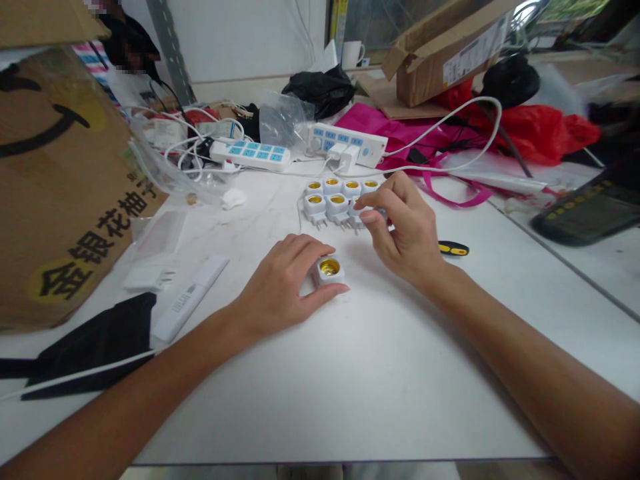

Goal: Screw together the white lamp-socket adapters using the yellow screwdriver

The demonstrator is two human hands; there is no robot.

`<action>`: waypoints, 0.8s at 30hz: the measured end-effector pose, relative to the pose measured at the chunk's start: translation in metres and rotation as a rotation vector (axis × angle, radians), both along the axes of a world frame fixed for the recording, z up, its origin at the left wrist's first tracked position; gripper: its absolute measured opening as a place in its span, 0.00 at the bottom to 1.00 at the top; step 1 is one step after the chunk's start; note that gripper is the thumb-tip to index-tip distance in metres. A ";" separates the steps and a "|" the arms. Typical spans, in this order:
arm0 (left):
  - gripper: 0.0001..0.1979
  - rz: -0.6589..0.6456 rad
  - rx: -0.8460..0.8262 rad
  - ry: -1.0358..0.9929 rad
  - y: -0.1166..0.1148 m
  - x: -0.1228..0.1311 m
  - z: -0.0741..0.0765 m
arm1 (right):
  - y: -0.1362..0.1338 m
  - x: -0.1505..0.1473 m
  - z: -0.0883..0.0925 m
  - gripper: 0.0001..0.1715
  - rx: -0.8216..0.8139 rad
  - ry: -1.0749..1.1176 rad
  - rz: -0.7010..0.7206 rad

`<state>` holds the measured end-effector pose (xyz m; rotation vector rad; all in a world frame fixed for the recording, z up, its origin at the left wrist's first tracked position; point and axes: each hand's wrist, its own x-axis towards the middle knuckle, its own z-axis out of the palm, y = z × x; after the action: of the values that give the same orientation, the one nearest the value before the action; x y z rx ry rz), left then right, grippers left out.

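Note:
A white plug-in lamp socket (331, 272) with a gold-coloured threaded inside sits on the table between the thumb and fingers of my left hand (287, 280). Farther back, several similar lamp sockets (315, 205) stand close together in two rows, with plug pins showing toward me on the front ones. My right hand (407, 230) is over the right end of that group, its fingers bent and the index fingertip apart from the thumb. I see nothing held in it. It partly hides the sockets there. Beside its wrist lies a black and yellow tool handle (454, 249).
Two power strips (255, 155) with tangled white cables lie at the back. A large cardboard box (65, 193) stands at the left, near a white narrow box (190, 299) and black cloth (100, 347). Pink bag fabric (367, 119) and a dark device (590, 200) are on the right.

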<state>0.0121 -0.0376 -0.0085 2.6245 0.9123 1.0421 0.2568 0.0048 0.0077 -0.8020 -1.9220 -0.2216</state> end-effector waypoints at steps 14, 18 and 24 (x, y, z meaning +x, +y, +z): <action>0.07 0.223 -0.034 -0.176 0.013 -0.008 0.004 | 0.003 0.004 -0.004 0.20 -0.163 -0.162 0.011; 0.07 0.220 -0.057 -0.171 0.009 -0.006 0.002 | 0.002 0.002 -0.004 0.23 -0.257 -0.278 -0.109; 0.07 0.202 -0.043 -0.148 0.007 -0.004 0.002 | 0.003 0.009 0.000 0.16 -0.475 -0.480 -0.246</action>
<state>0.0080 -0.0303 -0.0061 2.4204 1.1692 1.2303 0.2658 0.0075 0.0074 -1.4044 -2.3647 -0.1098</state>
